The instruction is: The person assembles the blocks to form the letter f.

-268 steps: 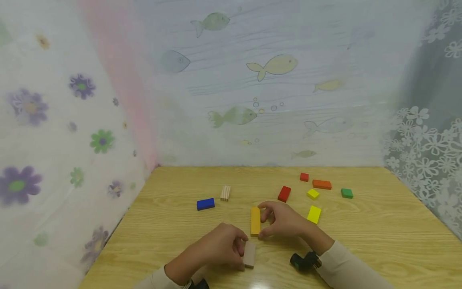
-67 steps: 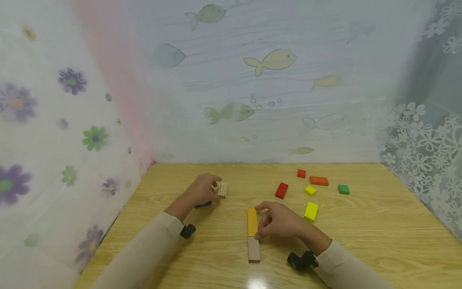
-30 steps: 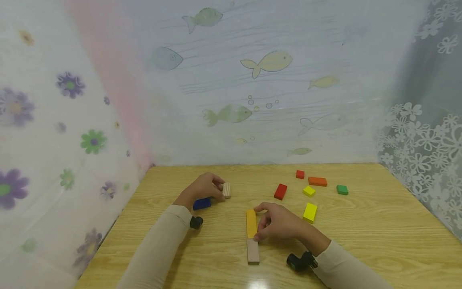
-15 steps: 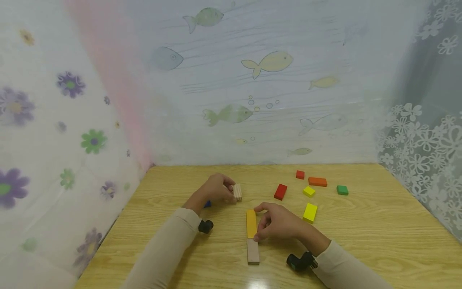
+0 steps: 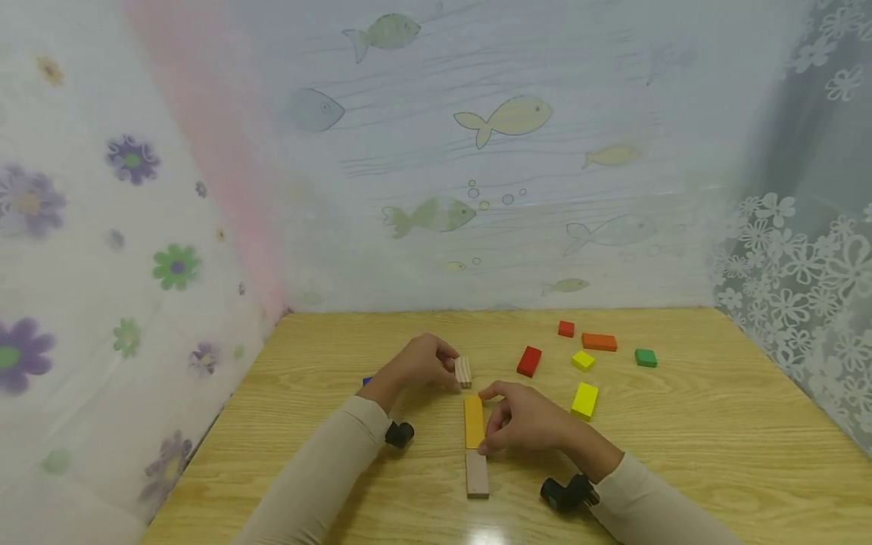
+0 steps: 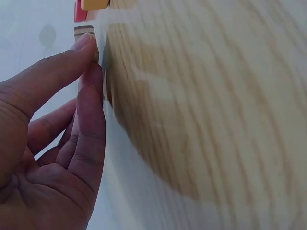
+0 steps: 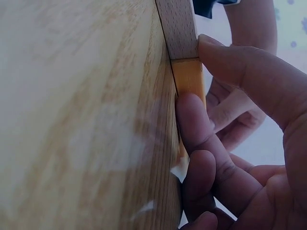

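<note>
My left hand (image 5: 425,362) pinches a striped, unpainted wooden block (image 5: 463,372) between thumb and fingers, just beyond the far end of the orange block (image 5: 474,421). In the left wrist view that block (image 6: 84,30) shows mostly its end past the thumb. My right hand (image 5: 527,418) holds the orange block along its right side, index finger at the far end and thumb at the near end. A plain wooden block (image 5: 478,474) lies end to end with the orange one, touching it. The right wrist view shows the thumb where the plain block (image 7: 177,28) and orange block (image 7: 188,75) meet.
Farther right on the table (image 5: 681,439) lie a dark red block (image 5: 529,362), small red block (image 5: 566,329), orange-red block (image 5: 599,342), two yellow blocks (image 5: 584,401) and a green block (image 5: 646,358). A blue block (image 5: 367,381) is mostly hidden behind my left wrist.
Earlier the plain block was brought up against the orange one. My left hand then reached the striped block and slid it rightward toward the orange block's far end; the right hand stayed put.
</note>
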`<state>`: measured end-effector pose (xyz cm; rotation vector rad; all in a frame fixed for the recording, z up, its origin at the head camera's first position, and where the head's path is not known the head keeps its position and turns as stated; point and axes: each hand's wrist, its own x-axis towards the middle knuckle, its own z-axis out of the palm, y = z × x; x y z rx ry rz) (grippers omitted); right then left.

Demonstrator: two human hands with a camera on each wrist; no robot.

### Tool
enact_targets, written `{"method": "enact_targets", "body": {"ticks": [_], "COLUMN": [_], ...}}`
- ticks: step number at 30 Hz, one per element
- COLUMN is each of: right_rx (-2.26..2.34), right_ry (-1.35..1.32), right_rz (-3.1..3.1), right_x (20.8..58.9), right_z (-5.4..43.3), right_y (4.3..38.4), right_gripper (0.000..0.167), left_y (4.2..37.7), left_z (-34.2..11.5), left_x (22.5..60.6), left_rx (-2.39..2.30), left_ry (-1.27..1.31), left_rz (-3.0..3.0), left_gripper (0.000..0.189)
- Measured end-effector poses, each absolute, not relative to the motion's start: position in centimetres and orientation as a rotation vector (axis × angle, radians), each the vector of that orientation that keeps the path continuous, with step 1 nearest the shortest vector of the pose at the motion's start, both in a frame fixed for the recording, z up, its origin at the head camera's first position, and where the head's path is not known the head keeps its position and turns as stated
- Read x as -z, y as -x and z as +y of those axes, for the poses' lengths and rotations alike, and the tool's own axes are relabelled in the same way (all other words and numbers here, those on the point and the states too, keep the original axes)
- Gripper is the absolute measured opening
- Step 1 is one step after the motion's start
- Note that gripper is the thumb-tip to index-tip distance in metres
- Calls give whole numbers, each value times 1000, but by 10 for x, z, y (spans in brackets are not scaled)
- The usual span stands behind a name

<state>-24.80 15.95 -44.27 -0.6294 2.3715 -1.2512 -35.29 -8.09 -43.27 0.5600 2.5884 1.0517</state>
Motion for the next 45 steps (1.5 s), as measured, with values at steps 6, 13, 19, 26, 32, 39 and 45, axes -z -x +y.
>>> {"method": "enact_targets", "body": {"ticks": [6,13,19,26,32,39,45], "right_rx": [1253,1285,1263,1243,1252,1240,1186], "right_ry": [635,603,617,626,628,627,632], "right_rz": [2369,2338,2361,2381,2374,2377,2415], "right_x": [444,444,445,445,445,443,441], "right_z": [160,159,160,160,160,159,157], "right_y": [249,247,247,248,248,247,246], "right_gripper": [85,84,83,83,83,82,82], "left_y": [352,348,347,345,345,346,347], "left_z": [-77,-71,-67,-67,-67,-69,-69], "left_x": [436,435,435,434,435,436,438], "left_rx": [-1040,-1056,-1049,-1066,-1061,-1100,-1199], "left_ry": [-565,-541,-559,-554,-560,-554,-525], "left_rz": [2595,2574,2577,2572,2567,2508,2421], "left_gripper": [57,57,55,55,58,68,55]}}
